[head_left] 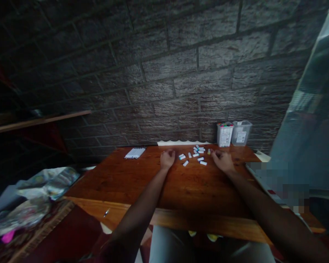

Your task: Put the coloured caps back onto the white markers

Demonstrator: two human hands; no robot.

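Several short white pieces with blue or dark ends (199, 155), which look like marker caps, lie scattered on the brown wooden table (142, 182). My left hand (167, 159) rests just left of them, its fingers curled closed; whatever is inside, if anything, is hidden. On the right of the pieces is my right hand (222, 160), with bent fingers whose tips meet a white and yellow marker cap (208, 151). A row of white markers (135, 152) lies side by side at the table's back left, apart from both hands.
Two clear plastic tubs stand at the back right: one holds colour-tipped markers (225, 134), beside it the other tub (241, 133). A block wall (164, 80) rises behind the table. Plastic bags (44, 186) lie at left, below a wooden shelf (44, 120).
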